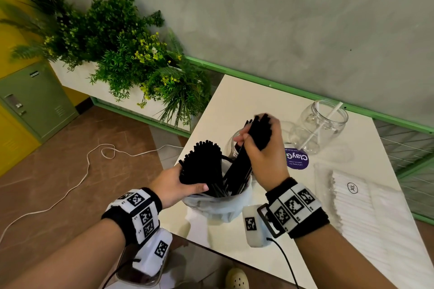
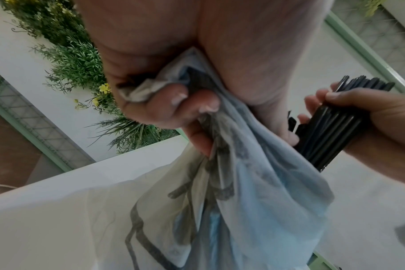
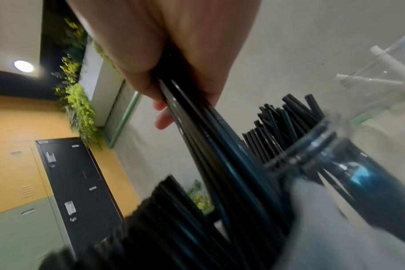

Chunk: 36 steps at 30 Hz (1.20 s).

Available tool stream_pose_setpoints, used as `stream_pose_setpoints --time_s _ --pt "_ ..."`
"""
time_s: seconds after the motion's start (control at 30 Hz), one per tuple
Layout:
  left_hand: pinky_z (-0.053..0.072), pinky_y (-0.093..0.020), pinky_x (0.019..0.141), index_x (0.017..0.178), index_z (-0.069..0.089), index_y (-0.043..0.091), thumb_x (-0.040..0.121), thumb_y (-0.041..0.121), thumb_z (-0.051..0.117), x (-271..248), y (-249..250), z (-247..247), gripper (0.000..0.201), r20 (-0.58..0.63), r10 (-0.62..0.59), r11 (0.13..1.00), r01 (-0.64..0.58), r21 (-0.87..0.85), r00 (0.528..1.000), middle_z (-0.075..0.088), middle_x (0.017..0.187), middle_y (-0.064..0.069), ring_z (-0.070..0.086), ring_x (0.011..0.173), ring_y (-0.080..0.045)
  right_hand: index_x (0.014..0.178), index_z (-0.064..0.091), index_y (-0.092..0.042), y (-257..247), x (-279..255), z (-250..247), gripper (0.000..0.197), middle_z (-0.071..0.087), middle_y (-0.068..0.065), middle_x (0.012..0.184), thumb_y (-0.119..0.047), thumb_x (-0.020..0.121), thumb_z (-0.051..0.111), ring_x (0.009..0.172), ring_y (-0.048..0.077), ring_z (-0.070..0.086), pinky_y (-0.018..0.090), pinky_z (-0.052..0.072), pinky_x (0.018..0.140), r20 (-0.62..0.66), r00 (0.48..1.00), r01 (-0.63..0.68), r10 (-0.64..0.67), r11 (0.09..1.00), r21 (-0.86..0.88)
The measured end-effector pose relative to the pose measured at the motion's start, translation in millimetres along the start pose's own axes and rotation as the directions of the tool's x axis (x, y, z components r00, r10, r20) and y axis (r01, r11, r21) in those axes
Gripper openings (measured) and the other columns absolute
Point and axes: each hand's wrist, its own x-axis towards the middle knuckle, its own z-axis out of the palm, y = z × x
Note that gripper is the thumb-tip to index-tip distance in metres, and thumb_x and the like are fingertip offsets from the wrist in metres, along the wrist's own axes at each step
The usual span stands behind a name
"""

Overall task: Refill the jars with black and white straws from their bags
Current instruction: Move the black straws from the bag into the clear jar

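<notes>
Your right hand (image 1: 263, 148) grips 1 bundle of black straws (image 1: 258, 134) above the bag (image 1: 218, 209), which your left hand (image 1: 178, 183) clutches. They're light, slick, probably splay; squeeze mid-length. Their jar (image 1: 234, 145) stands just behind.

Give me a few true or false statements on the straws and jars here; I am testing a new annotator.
1. The right hand grips a bundle of black straws. True.
2. The left hand rests flat on the table. False: it grips the plastic bag of black straws.
3. The clear jar by the wall is packed full of white straws. False: only a couple of white straws stand in it.
4. A flat pack of white straws lies on the table, on the right. True.
</notes>
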Motion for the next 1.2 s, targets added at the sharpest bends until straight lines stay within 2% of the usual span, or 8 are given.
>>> stream_pose_setpoints --time_s 0.17,0.3,0.47,0.63,0.8,1.03,1.1,1.2 --pt "0.045 -0.017 0.074 0.124 0.052 0.019 0.026 0.098 0.047 -0.1 0.6 -1.4 0.126 0.019 -0.003 1.0 0.003 -0.006 1.0 0.06 0.104 0.01 0.057 0.101 -0.01 0.129 0.032 -0.033 -34.4 21.0 -10.9 0.066 0.056 0.01 0.095 0.017 0.087 0.042 0.083 0.031 0.068 0.049 0.055 0.08 -0.112 0.987 0.127 -0.117 0.989 0.082" --pt "0.04 -0.009 0.067 0.121 0.051 0.02 0.024 0.099 0.046 -0.7 4.2 -2.4 0.125 0.028 -0.005 1.0 0.005 0.006 1.0 0.058 0.102 0.011 0.055 0.097 -0.008 0.123 0.036 -0.025 -53.1 35.3 -22.1 0.057 0.053 0.009 0.095 0.019 0.088 0.04 0.084 0.027 0.067 0.054 0.055 0.082 -0.138 0.983 0.136 -0.117 0.981 0.139" --pt "0.044 -0.021 0.076 0.116 0.051 0.023 0.027 0.098 0.049 -1.2 5.4 -3.5 0.116 0.026 -0.01 1.0 0.01 -0.003 1.0 0.058 0.103 0.01 0.056 0.102 -0.011 0.116 0.033 -0.025 -69.5 48.0 -37.5 0.053 0.051 0.007 0.092 0.019 0.086 0.039 0.085 0.027 0.065 0.052 0.055 0.082 -0.22 0.955 0.227 -0.201 0.968 0.105" --pt "0.045 -0.025 0.083 0.124 0.051 0.017 0.046 0.08 0.061 -1.1 4.9 -2.3 0.101 0.003 -0.05 0.999 0.05 -0.009 0.999 0.058 0.107 0.007 0.056 0.109 -0.015 0.114 0.03 -0.022 -60.6 55.2 -39.4 0.053 0.047 0.006 0.094 0.018 0.082 0.036 0.081 0.027 0.06 0.052 0.053 0.083 -0.347 0.866 0.378 -0.36 0.926 -0.017" --pt "0.045 -0.024 0.081 0.121 0.052 0.02 0.024 0.096 0.051 -0.1 6.3 -4.0 0.123 0.033 -0.049 0.999 0.048 0.011 0.998 0.059 0.106 0.008 0.057 0.104 -0.012 0.113 0.031 -0.027 -25.1 54.2 -28.9 0.053 0.046 0.011 0.094 0.016 0.083 0.037 0.083 0.029 0.059 0.044 0.051 0.088 -0.372 0.867 0.321 -0.331 0.943 -0.09" --pt "0.048 -0.025 0.085 0.118 0.054 0.023 0.042 0.081 0.066 -1.1 3.7 -3.3 0.097 0.045 -0.045 0.999 0.045 -0.001 0.998 0.062 0.106 0.009 0.058 0.104 -0.011 0.11 0.034 -0.035 34.4 29.7 -20.5 0.047 0.053 -0.005 0.098 0.005 0.091 0.048 0.096 0.014 0.062 0.024 0.045 0.09 -0.256 0.938 0.18 -0.236 0.958 -0.222" --pt "0.047 -0.024 0.083 0.119 0.055 0.022 0.046 0.077 0.066 -1.1 4.2 -2.8 0.093 0.048 -0.046 0.999 0.047 -0.003 0.998 0.062 0.106 0.009 0.058 0.103 -0.011 0.113 0.041 -0.034 51.4 26.5 -21.2 0.039 0.057 0.002 0.107 -0.005 0.092 0.055 0.102 0.014 0.057 0.028 0.045 0.092 -0.164 0.967 0.126 -0.193 0.929 -0.347" --pt "0.045 -0.016 0.074 0.121 0.053 0.022 0.041 0.08 0.055 -0.8 5.9 -3.2 0.099 0.054 -0.034 0.999 0.034 0.004 0.998 0.061 0.104 0.011 0.057 0.099 -0.008 0.113 0.052 -0.012 74.2 28.3 -30.0 0.028 0.058 0.006 0.11 -0.017 0.088 0.065 0.111 0.021 0.045 0.05 0.042 0.098 -0.017 0.973 0.172 -0.228 0.779 -0.603"
